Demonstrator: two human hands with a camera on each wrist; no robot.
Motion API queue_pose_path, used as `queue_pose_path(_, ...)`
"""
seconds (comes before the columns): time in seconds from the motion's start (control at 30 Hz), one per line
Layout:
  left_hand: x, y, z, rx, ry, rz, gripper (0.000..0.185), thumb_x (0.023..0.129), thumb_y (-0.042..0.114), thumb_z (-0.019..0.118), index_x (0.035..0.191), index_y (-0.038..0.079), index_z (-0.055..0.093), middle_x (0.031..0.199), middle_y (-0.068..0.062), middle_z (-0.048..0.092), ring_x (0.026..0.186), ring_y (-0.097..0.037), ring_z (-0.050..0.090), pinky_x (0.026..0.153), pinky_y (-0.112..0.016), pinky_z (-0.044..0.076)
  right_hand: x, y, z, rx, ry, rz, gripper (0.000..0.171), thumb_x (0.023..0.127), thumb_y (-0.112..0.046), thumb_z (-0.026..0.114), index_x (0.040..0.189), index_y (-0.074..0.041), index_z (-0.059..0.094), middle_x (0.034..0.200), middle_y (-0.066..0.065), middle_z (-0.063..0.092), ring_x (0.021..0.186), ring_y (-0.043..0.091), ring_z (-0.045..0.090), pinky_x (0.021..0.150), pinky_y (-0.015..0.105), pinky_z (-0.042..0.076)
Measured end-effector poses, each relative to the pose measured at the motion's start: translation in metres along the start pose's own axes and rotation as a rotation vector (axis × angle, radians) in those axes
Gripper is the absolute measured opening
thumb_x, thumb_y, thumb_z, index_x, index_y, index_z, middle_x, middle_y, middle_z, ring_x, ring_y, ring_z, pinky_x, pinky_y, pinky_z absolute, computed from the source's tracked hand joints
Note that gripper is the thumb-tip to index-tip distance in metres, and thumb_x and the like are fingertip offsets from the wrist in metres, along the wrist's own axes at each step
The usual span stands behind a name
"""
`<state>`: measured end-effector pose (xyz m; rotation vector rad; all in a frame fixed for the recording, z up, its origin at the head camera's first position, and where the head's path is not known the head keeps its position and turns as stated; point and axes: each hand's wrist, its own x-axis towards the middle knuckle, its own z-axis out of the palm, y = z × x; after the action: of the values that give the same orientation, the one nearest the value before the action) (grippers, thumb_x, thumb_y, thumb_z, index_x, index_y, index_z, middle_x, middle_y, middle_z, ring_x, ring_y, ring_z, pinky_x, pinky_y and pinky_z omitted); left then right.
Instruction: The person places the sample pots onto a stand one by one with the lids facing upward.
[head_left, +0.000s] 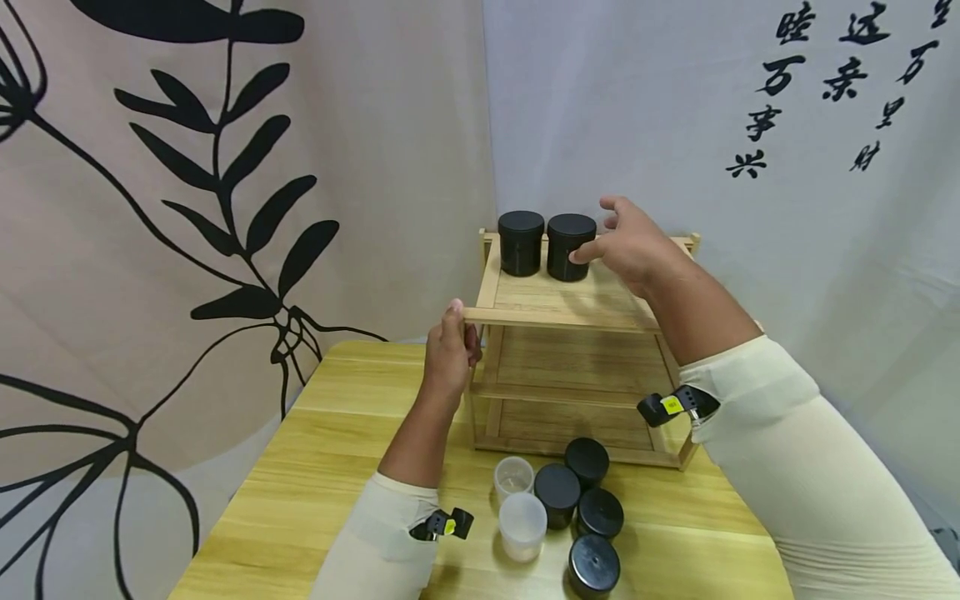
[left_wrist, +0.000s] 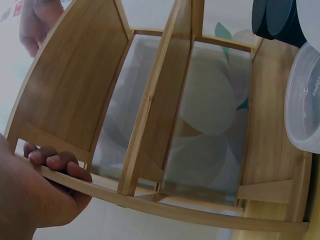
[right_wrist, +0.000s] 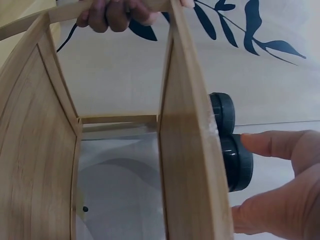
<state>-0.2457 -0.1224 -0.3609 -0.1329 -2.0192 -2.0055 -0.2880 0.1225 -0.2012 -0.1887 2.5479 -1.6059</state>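
Our left hand curls its fingers round the wooden shelf's front rail; our right hand, fingers loosely spread, touches a black jar on top.

The left hand grips the front left corner of the rack. Two jars stand on its top shelf, up and right of that grip. More jars and cups sit on the table below the grip.
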Motion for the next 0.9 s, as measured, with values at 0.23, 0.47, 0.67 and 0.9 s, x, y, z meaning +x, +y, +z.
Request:
queue_pose_path(0.23,0.0,0.0,0.0,-0.005,-0.007,0.005,0.06,0.115,0.049,0.029,0.068,0.013,0.041,0.062,0.001,0.04,0.056,-0.014,0.035,0.058,-0.029,0.033,-0.009,-0.002,-0.003,0.017,0.026,-0.007,0.109,0.099,-0.009,0.076,0.176,-0.021,-0.001,0.185,0.014,-0.003,0.171,0.042,0.009,0.134,0.062,0.026)
queue_pose_path(0.47,0.0,0.0,0.0,-0.007,-0.013,0.012,0.06,0.114,0.049,0.03,0.067,0.013,0.041,0.062,0.001,0.039,0.056,-0.014,0.034,0.058,-0.029,0.032,-0.012,-0.001,-0.005,-0.003,0.052,-0.012,0.12,0.095,-0.019,0.084,0.176,-0.024,-0.004,0.185,0.01,-0.008,0.172,0.041,0.007,0.134,0.062,0.026)
queue_pose_path(0.67,0.0,-0.001,0.0,-0.002,-0.02,0.02,0.061,0.115,0.049,0.029,0.067,0.013,0.04,0.063,0.001,0.039,0.056,-0.014,0.034,0.058,-0.029,0.032,-0.017,0.002,-0.004,0.001,0.094,-0.015,0.129,0.093,-0.031,0.089,0.175,-0.028,-0.01,0.185,0.007,-0.013,0.172,0.042,0.005,0.133,0.066,0.025)
queue_pose_path(0.9,0.001,-0.002,0.0,-0.007,-0.013,0.009,0.061,0.114,0.051,0.03,0.066,0.014,0.041,0.062,0.001,0.039,0.056,-0.014,0.034,0.058,-0.029,0.033,-0.028,0.008,0.003,0.01,0.176,-0.04,0.13,0.091,-0.025,0.091,0.176,-0.03,-0.007,0.185,0.004,-0.011,0.172,0.038,0.003,0.132,0.064,0.028)
